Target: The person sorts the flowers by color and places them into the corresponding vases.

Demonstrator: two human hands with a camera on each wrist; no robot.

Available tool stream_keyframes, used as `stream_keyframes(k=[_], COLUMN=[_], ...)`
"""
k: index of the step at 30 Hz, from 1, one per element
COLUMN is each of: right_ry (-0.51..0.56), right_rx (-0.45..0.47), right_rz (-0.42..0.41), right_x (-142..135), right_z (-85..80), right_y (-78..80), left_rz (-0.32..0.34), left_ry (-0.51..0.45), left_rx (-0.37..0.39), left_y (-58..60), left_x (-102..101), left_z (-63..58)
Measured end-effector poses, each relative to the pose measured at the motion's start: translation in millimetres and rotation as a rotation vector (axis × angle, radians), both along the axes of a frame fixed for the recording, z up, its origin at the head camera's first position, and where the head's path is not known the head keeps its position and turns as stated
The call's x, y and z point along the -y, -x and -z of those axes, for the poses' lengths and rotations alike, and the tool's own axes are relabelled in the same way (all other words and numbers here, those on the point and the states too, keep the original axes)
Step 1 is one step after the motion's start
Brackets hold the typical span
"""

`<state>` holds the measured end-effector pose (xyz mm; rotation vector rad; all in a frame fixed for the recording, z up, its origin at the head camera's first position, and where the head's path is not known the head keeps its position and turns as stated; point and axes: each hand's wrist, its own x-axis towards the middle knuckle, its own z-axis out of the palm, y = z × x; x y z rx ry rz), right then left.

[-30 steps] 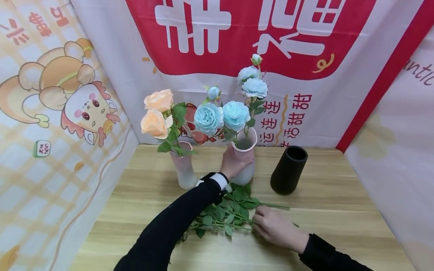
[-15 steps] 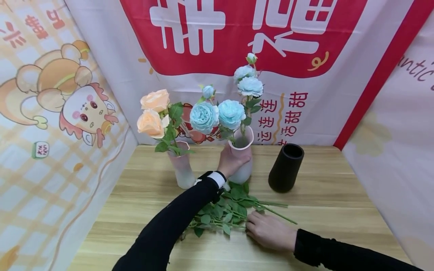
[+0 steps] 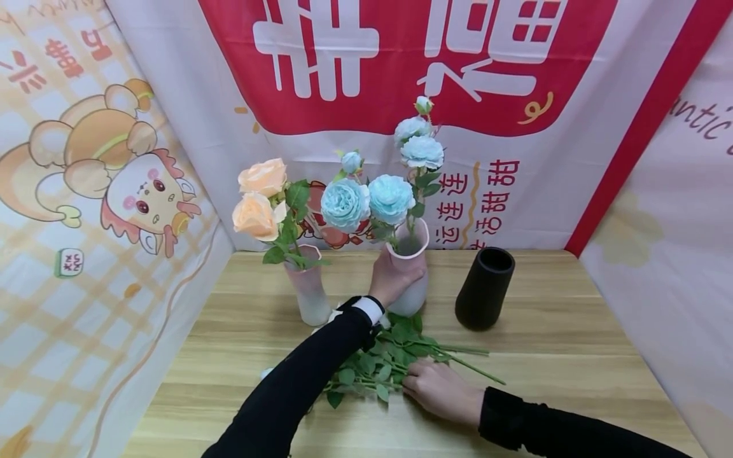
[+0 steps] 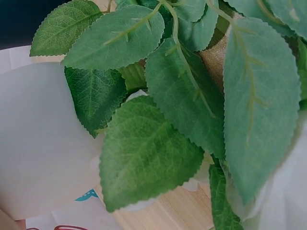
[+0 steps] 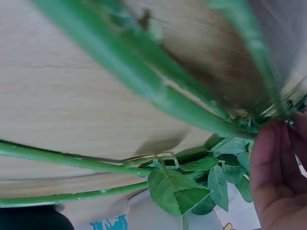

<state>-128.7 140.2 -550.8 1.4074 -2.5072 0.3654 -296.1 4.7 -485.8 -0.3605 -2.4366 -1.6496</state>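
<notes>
On the wooden table, my left hand grips a pink-rimmed vase of light-blue blooms; my right hand pinches a green stem amid leaves that could snag, dragging neighbours along.

Worktop wood-grain, smooth w/ sl. sheen; blk vase matt; pink-white vases frosted, mat'l unclear; stems smooth, plastic-look, semi-gloss; leaves veined, cloth-like; backdrop creased cloth.

Head view looks down; close wrist views seemingly share leaves.
</notes>
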Motion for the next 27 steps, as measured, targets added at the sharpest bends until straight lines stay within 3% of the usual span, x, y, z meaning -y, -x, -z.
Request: stream_keyframes(k=[6, 19, 22, 27], right_ry=[-0.053, -0.216, -0.234, -0.249], right_rx=[0.183, 0.424, 0.442, 0.385], right_rz=[0.024, 0.11, 0.105, 0.072], right_x=[9, 12, 3, -13], right_z=[-7.3, -26.3, -32.2, -42.8], right_y=[4.7, -2.5, -4.2, -5.9], left_rz=[-0.006, 0.022, 0.029, 0.026], left_ry=[-0.005, -0.029, -0.024, -0.014], left_rx=[-0.006, -0.013, -0.01, -0.011], left_y=[-0.1, -0.1, -1.2, -2.1], left_x=[1, -1, -1, 0], left_z=[1.6, 2.8, 0.7, -0.5])
